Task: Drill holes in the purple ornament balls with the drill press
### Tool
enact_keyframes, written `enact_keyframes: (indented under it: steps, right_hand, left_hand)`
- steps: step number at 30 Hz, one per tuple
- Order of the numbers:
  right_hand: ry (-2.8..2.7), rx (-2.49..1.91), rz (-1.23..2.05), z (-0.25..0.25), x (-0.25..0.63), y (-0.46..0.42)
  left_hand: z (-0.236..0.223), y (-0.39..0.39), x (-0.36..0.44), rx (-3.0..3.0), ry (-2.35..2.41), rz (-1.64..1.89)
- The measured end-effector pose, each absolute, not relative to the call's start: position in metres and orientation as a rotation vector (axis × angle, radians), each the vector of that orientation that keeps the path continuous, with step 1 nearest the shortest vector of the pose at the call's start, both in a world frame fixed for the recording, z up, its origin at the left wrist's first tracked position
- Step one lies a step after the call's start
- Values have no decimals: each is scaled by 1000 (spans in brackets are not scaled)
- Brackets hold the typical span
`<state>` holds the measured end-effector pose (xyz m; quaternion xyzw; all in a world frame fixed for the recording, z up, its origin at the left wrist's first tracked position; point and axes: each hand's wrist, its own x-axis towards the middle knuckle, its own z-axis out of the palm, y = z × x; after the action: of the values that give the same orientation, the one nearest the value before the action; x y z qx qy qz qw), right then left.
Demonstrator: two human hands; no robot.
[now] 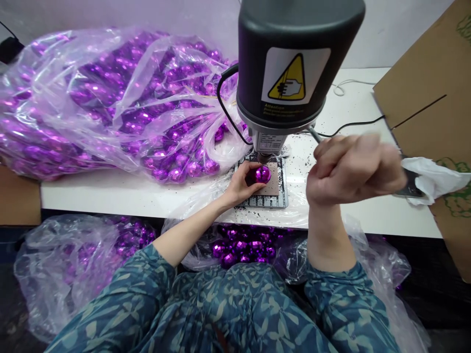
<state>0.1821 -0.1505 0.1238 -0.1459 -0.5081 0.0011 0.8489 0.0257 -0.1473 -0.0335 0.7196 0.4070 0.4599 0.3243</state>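
Observation:
My left hand point(241, 185) grips a shiny purple faceted ball point(262, 174) and holds it on a small brown pad point(274, 187) under the spindle of a grey bench drill press point(294, 63). The pad lies on the machine's slotted base point(281, 196). My right hand point(353, 169) is closed around the press's lever handle point(408, 189), whose end is wrapped in white tissue. Dark swarf is scattered over the white table point(117, 193) around the base.
A large clear plastic bag full of purple balls point(110, 103) covers the table's left half. More bagged balls point(243, 245) sit below the table edge at my lap, another bag point(73, 260) lower left. A cardboard box point(430, 103) stands right. A black cable point(224, 108) loops from the press.

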Motion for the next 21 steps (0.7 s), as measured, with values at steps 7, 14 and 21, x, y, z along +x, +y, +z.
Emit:
enact_keyframes:
  steps: [7,14,21]
  right_hand:
    - [-1187,-526,144,184,184,-137]
    - [-1202,-490,179,180,189,-133]
    - [-1130,-526,198,183,185,-137]
  left_hand:
    - [-1,-174,14,1779,1208,1160]
    - [40,-239,-40,2184,802,264]
    - [30,-104,-47,2334,1461,766]
